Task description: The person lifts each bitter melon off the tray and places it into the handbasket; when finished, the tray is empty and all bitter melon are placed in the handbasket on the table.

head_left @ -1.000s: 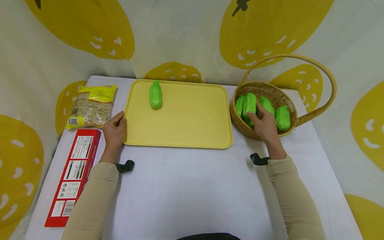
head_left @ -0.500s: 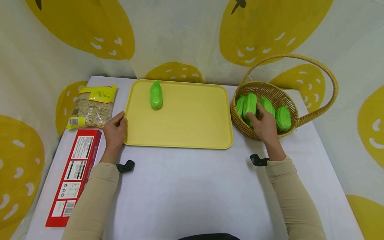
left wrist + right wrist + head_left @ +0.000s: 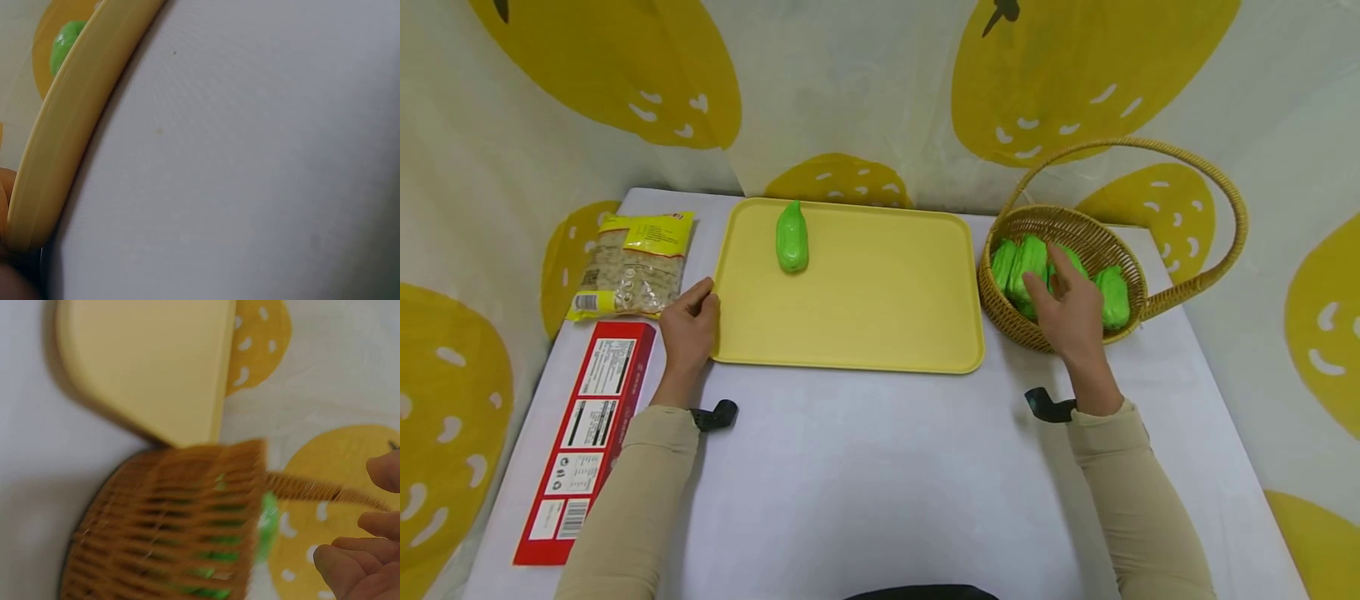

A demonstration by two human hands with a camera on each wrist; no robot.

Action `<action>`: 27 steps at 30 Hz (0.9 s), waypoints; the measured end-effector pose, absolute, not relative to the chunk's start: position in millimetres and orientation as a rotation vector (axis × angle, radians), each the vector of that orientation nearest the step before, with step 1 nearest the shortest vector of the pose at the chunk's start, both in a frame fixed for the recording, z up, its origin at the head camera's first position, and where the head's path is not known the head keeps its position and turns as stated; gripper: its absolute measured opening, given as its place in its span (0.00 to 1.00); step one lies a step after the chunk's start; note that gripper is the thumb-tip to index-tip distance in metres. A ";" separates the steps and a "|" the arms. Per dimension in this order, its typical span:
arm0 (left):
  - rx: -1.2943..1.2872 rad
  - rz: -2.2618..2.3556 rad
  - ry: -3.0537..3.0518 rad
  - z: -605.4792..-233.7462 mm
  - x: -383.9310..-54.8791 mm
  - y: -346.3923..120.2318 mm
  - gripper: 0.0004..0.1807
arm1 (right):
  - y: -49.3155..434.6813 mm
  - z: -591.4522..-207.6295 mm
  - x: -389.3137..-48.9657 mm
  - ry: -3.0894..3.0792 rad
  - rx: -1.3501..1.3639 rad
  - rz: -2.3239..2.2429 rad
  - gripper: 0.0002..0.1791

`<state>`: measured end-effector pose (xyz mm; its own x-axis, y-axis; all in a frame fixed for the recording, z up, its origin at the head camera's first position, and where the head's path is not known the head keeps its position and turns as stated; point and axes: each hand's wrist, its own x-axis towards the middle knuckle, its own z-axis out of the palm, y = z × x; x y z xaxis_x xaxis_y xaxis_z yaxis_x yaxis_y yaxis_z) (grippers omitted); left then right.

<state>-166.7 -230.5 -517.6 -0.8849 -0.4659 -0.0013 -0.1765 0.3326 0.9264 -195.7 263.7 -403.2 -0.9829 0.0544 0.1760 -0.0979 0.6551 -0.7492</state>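
Observation:
My left hand [image 3: 688,323] grips the left rim of a yellow rectangular tray [image 3: 865,308]; in the left wrist view only the tray's edge [image 3: 75,119] shows clearly. One glossy green vegetable-like piece with a pointed tip [image 3: 792,237] lies near the tray's far left corner. Above a wicker basket [image 3: 1022,329] hovers my right hand [image 3: 1072,317], thumb and fingers spread apart and holding nothing. Several bright green ribbed pieces [image 3: 1030,267] of a similar look lie inside the basket, partly hidden by that hand. The right wrist view shows the fingers [image 3: 350,569] beyond the basket rim.
The basket's tall handle [image 3: 1232,208] arches up to the right. Left of the tray lie a clear and yellow bag of dry food [image 3: 632,267] and a long red box [image 3: 580,442], partly under the left forearm. A patterned curtain [image 3: 850,100] hangs behind the white table [image 3: 880,467].
My right hand has come off the green piece it touched in the basket and risen slightly, its thumb and fingers spreading. The left hand and tray look unchanged.

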 end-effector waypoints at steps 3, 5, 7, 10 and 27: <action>0.575 -1.573 -2.337 -517.9 -166.5 -230.6 0.21 | 254.9 -396.2 -192.8 -2.617 0.083 1.337 0.34; 0.581 -1.569 -2.343 -518.1 -166.4 -230.7 0.21 | 249.2 -392.5 -192.1 -2.573 0.119 1.371 0.33; 0.582 -1.565 -2.346 -518.0 -166.3 -230.6 0.21 | 244.3 -389.9 -192.1 -2.540 0.142 1.412 0.32; 0.573 -1.546 -2.351 -517.9 -166.7 -230.7 0.21 | 237.4 -387.5 -194.2 -2.515 0.158 1.462 0.32; 0.560 -1.557 -2.340 -520.4 -168.9 -233.0 0.21 | 181.9 -393.3 -206.6 -2.548 0.317 1.651 0.34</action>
